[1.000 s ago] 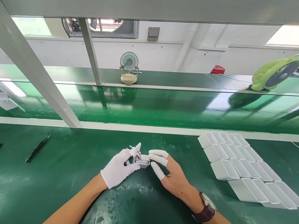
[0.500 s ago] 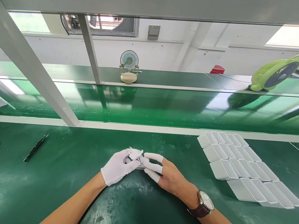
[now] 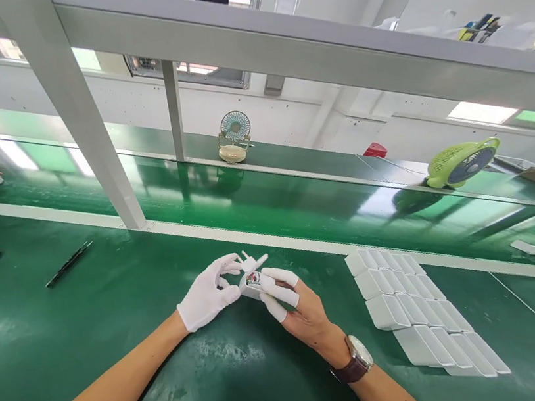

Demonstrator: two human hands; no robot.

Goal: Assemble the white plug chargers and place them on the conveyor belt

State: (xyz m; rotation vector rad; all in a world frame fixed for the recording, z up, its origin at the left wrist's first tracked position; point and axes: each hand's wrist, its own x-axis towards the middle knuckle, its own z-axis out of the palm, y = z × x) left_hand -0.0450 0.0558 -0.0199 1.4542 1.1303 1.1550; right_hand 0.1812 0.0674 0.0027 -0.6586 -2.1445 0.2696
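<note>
Over the green bench, the gloved left hand (image 3: pixel 206 297) and the right hand (image 3: pixel 296 304), white cots on its fingers, together pinch a small white plug part (image 3: pixel 252 275) between curled fingertips, prongs pointing up. Rows of white casings (image 3: pixel 415 312) lie just to the right.

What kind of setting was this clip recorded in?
Most likely a factory assembly line. A long green conveyor belt runs past the green workbench, identical white plastic housings lie in rows, and the gloved left hand and finger-cotted right hand hold a small white plug part.
</note>
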